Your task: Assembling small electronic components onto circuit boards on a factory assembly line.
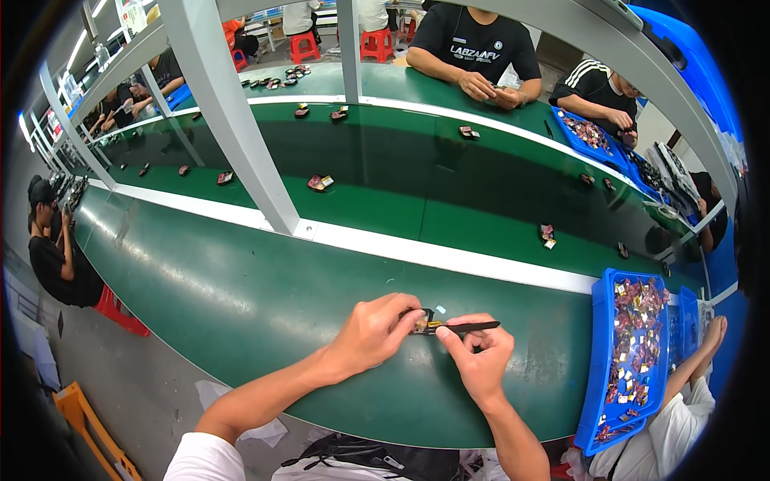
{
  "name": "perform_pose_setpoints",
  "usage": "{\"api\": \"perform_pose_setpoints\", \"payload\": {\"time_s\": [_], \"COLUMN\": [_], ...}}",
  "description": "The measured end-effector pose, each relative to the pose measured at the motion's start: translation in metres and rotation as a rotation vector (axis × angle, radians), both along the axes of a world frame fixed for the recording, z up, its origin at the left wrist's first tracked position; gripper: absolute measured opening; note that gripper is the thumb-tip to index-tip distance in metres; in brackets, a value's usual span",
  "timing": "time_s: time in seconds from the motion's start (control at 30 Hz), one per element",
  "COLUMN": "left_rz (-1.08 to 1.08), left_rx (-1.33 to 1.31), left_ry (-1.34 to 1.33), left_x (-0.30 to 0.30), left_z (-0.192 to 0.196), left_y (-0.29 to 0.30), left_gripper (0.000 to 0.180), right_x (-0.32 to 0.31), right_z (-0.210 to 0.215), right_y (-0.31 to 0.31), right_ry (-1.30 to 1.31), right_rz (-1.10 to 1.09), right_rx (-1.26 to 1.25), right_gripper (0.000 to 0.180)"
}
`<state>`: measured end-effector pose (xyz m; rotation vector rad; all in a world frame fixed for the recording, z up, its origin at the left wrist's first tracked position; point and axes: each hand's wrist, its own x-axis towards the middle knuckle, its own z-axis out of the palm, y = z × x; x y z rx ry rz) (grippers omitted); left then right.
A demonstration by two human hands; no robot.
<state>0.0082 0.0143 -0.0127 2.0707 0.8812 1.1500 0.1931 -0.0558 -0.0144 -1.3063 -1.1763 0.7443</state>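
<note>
Over the green bench, my left hand [375, 333] is closed on a small black plastic housing [427, 315] with yellow and copper-coloured parts inside. Its fingertips cover part of the housing. My right hand [483, 361] pinches a slim black stick-like tool [479, 326] between thumb and fingers. The tool's left end meets the housing; whether it is tweezers or a pry stick I cannot tell. Just beyond the housing lies a tiny pale blue scrap [440, 309] on the bench top.
A blue tray [597, 353] full of small dark-red and yellow parts stands at the right. Beyond a white rail [449, 258], a green conveyor belt [385, 210] carries several similar pieces. A grey metal post [241, 120] rises left of centre. Co-workers sit across and at both sides.
</note>
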Motion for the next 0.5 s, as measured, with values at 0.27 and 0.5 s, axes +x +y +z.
{"api": "perform_pose_setpoints", "payload": {"time_s": [0.27,0.5], "left_rz": [0.001,-0.035], "left_rx": [-0.088,-0.035], "left_ry": [-0.035,-0.064], "left_x": [0.003,0.004], "left_z": [0.0,-0.002], "left_y": [-0.004,-0.004], "left_gripper": [0.01,0.008], "right_x": [0.002,0.007], "right_z": [0.01,0.011], "right_y": [0.001,0.0], "right_ry": [0.338,0.436], "right_rz": [0.068,0.109], "right_rx": [-0.139,-0.201], "right_gripper": [0.014,0.013]}}
